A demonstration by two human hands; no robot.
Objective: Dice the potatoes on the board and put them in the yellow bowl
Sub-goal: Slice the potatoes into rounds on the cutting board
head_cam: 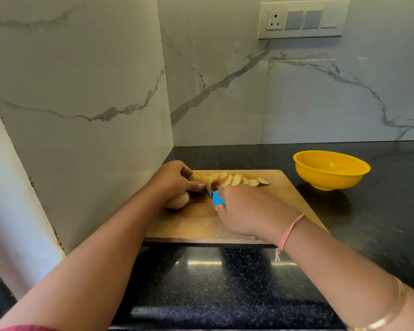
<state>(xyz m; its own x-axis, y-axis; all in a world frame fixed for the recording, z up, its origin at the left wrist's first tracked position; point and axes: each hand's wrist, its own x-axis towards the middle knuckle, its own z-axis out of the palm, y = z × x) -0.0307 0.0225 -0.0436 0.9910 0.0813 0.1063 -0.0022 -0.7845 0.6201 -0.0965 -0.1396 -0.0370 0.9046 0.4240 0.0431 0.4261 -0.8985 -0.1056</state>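
Note:
A wooden cutting board [285, 194] lies on the black counter. My left hand [172, 180] grips the end of a potato [197, 177] at the board's back left. My right hand [246, 211] holds a knife by its blue handle [218, 199], and the blade [208, 192] meets the potato by my left fingertips. A row of potato slices [234, 179] fans out to the right of the cut. A whole potato [177, 201] sits under my left wrist. The yellow bowl [331, 169] stands to the right of the board, and I see nothing in it.
A marble side wall [81, 115] rises close to the board's left edge. The tiled back wall carries a switch panel [304, 19]. The black granite counter [225, 271] runs in front of the board and out to the right, past the bowl.

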